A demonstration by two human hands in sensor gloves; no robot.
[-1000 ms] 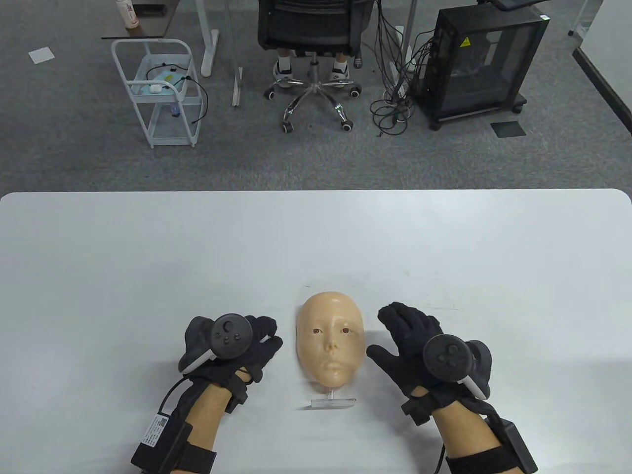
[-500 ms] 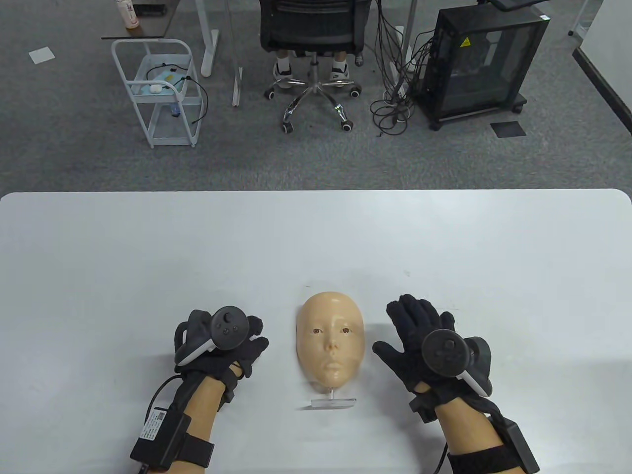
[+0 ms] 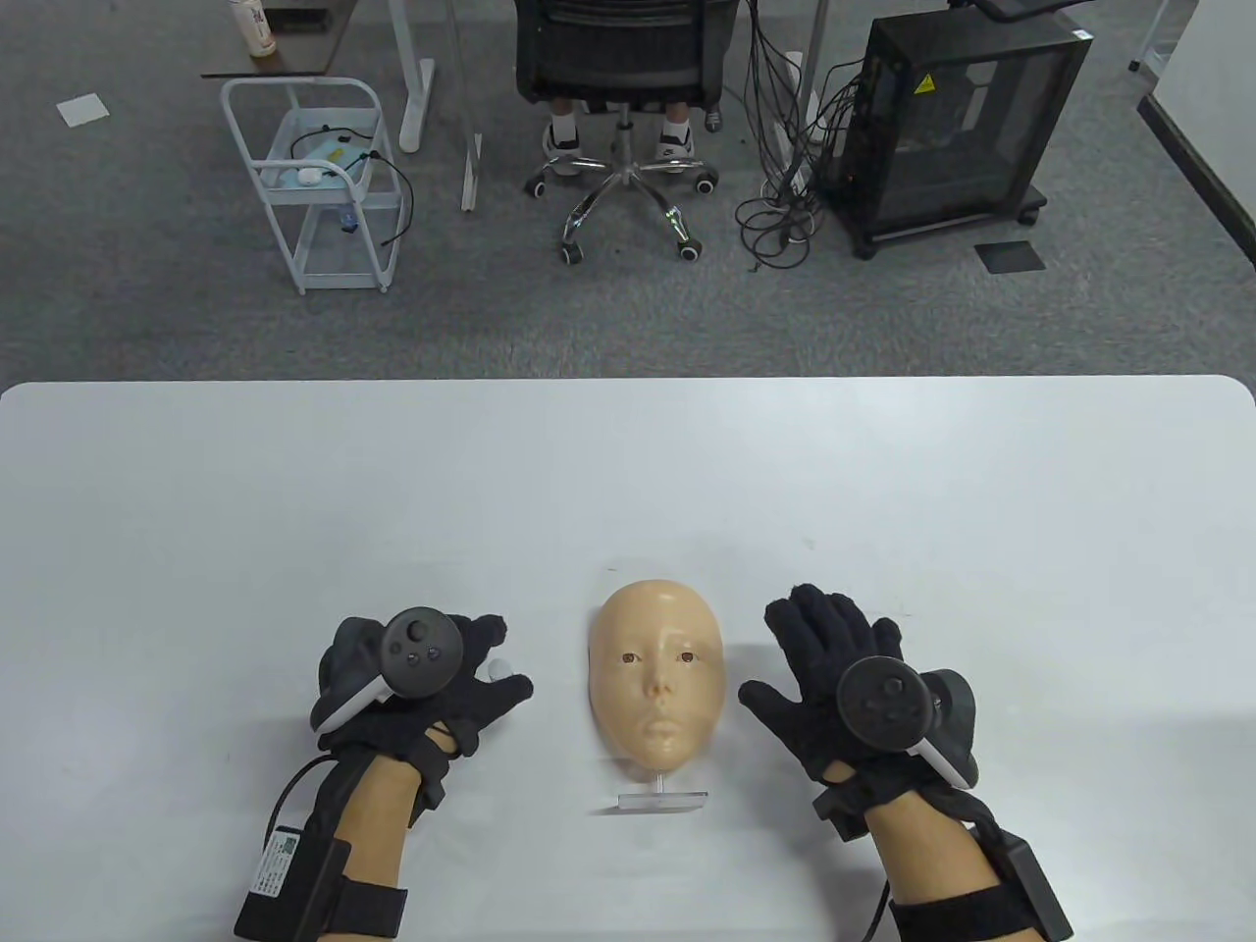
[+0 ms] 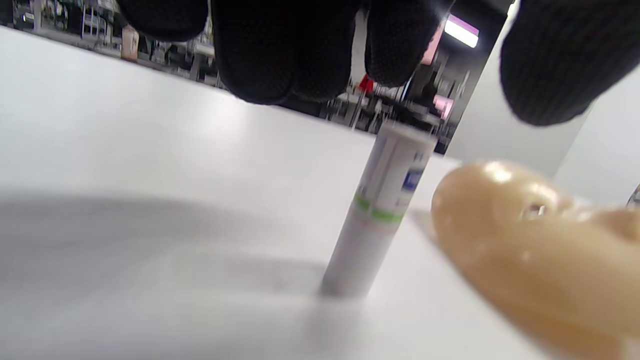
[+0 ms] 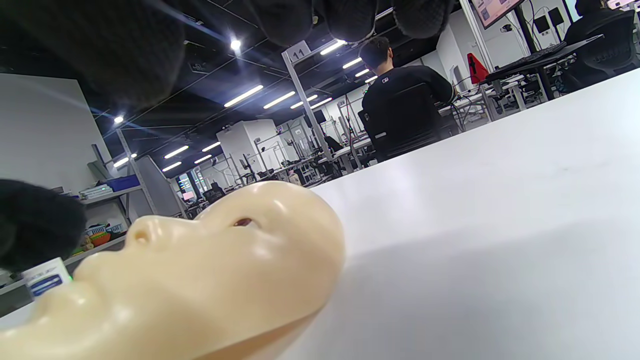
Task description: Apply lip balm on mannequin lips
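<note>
Standing upright on the desk [image 3: 628,471], the lip balm tube [image 4: 375,215] is largely hidden in the table view; only its white cap shows between the left hand [image 3: 422,687] thumb and fingers. The left wrist view shows the fingers [image 4: 260,55] spread above the tube, not touching it. Its label print is blurred. The right hand [image 3: 834,677] lies open and flat, palm down, gripping nothing, just right of the mannequin face [image 3: 655,685]. That face is smooth, glossy, beige plastic on a clear stand [image 3: 662,798], near the desk's front edge at centre. The desk is matte white with rounded corners; grey carpet lies beyond.
</note>
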